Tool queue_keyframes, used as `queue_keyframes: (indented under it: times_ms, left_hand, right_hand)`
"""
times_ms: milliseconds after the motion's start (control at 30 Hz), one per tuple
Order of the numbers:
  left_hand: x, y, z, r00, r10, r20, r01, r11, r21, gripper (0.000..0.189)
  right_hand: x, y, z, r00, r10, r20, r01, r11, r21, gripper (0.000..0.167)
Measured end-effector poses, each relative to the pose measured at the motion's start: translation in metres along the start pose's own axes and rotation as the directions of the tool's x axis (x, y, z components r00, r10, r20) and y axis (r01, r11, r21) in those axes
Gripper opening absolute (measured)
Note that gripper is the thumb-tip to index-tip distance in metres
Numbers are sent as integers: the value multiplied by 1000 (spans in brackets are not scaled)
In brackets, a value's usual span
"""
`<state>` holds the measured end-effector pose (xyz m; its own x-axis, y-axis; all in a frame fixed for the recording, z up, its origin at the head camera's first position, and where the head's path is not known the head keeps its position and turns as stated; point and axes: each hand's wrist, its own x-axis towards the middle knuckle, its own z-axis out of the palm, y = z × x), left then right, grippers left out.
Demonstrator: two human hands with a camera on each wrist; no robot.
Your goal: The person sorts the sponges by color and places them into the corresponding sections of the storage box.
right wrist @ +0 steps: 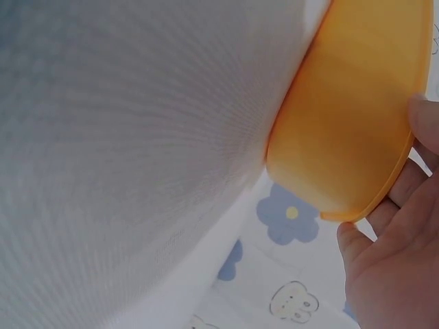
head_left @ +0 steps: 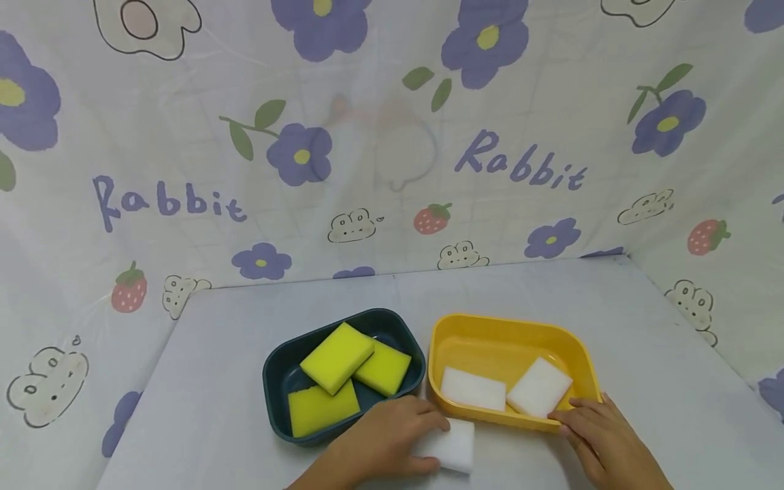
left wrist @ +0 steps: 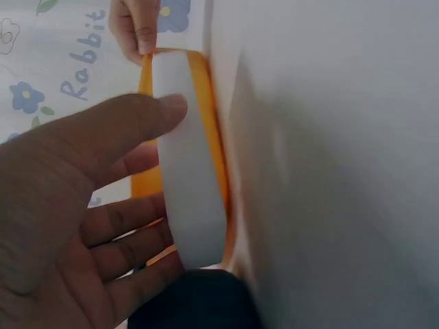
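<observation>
A white sponge block [head_left: 458, 446] is pinched in my left hand [head_left: 392, 435], in front of the yellow bin [head_left: 478, 346]. In the left wrist view, the thumb [left wrist: 175, 110] lies on one side of the white sponge [left wrist: 188, 171] and the fingers on the other. My right hand [head_left: 606, 439] grips the yellow bin's near right corner, its fingertips at the rim. The right wrist view shows thumb and fingers about the rim of the yellow bin [right wrist: 350, 116]. Inside that bin lie a white block [head_left: 474, 389] and a second white block [head_left: 540, 388].
Left of the yellow bin stands a dark teal bin [head_left: 274, 401] holding a top yellow sponge [head_left: 337, 357], a right yellow sponge [head_left: 384, 367] and a front yellow sponge [head_left: 322, 410]. A white table [head_left: 208, 381] lies beneath, with a patterned curtain [head_left: 380, 150] behind.
</observation>
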<state>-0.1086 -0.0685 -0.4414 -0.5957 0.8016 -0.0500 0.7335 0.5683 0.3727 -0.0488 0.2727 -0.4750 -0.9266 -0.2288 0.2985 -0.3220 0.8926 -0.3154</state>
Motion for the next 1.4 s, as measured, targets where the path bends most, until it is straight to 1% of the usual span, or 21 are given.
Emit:
queue_keyframes:
  times_ms: [167,333,400,533,700,800,900,1067,1200,1400]
  left_hand:
    - [5,0,-12,999,38,30,-36,997,-61,38]
    - [11,3,-22,995,94,44,-87,988,-129,36]
    - [13,5,-24,993,105,50,-97,984,-147,36]
    - [17,9,-30,990,131,49,-122,980,-156,36]
    - [23,17,-41,986,161,40,-156,980,-122,37]
    - [30,20,-49,986,164,30,-161,982,-97,38]
    - [38,21,-55,987,162,7,-162,985,-59,39]
    - [54,17,-60,988,148,-38,-147,989,11,41]
    - [66,14,-60,993,113,-34,-112,993,32,43]
    - [79,10,-56,998,69,-10,-69,997,36,43]
  right_hand:
    - [0,1,0,999,-23,-32,23,1000,-3,26]
    - [-1,3,2,997,-48,-62,47,999,-5,28]
    - [-1,3,2,996,-57,-74,57,998,-10,29]
    - [0,4,2,994,-75,-85,74,997,-15,30]
    - [0,4,1,994,-75,-76,75,997,-13,30]
    - [0,4,1,996,-64,-65,63,998,-7,29]
    - [0,4,1,997,-53,-53,53,999,1,29]
    - [-1,5,1,995,-72,-70,72,997,-7,31]
    - [-2,6,3,994,-80,-74,79,997,-11,33]
    - [-1,5,2,997,-58,-50,58,998,-2,32]
